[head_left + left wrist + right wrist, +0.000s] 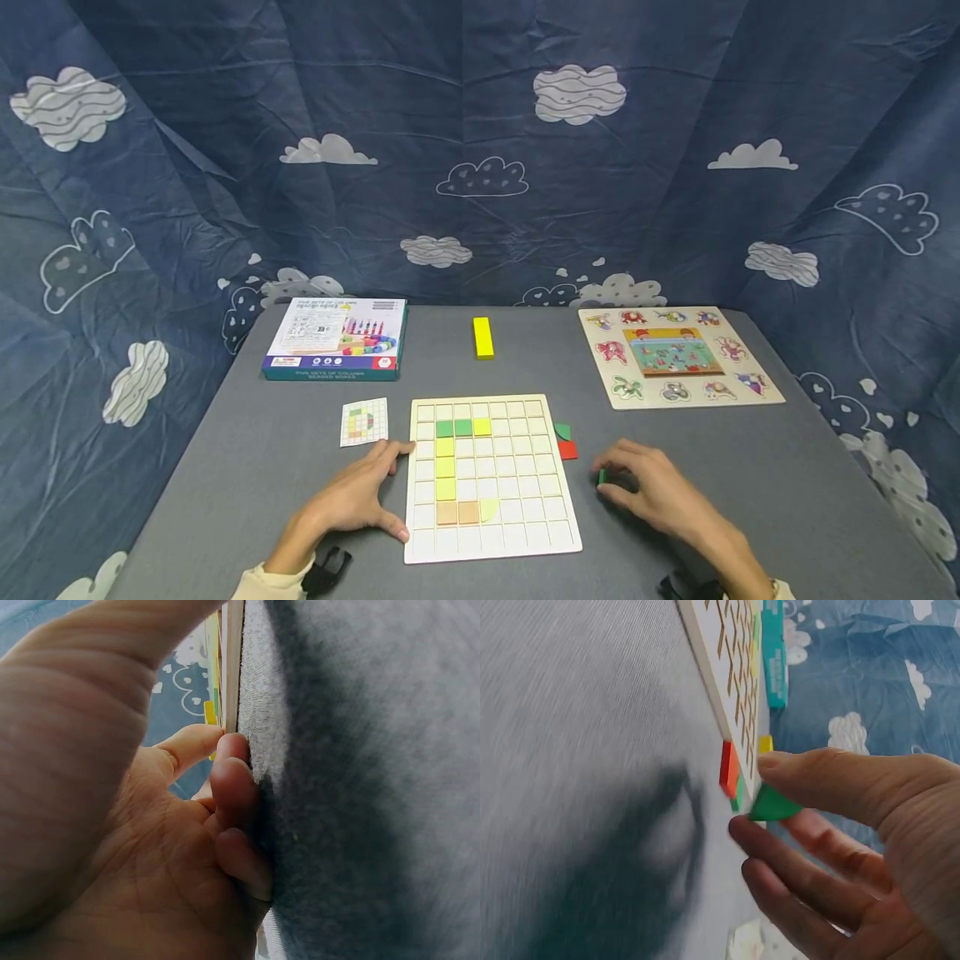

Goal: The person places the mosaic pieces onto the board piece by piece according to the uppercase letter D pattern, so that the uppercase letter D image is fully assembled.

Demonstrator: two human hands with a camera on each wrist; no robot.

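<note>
A white grid board (517,492) lies flat on the table. Green, yellow, orange and pale-yellow pieces sit in its squares, forming a bracket-like row and column; one pale-yellow piece (489,510) has a curved edge. My left hand (348,492) rests against the board's left edge, thumb and forefinger spread along it; the left wrist view shows fingertips (234,787) by the edge. Right of the board, my right hand (660,492) pinches a small green piece (776,804) with a curved side between thumb and fingers, raised above the table. A red piece (567,450) and another green piece (562,432) lie beside the board's right edge.
A pattern card (363,421) lies left of the board, near the left hand. Farther back are a boxed set (333,342), a yellow block (483,337) and a wooden picture-puzzle board (678,358). A dark-blue cloud-print cloth (480,125) hangs behind the grey table (247,467).
</note>
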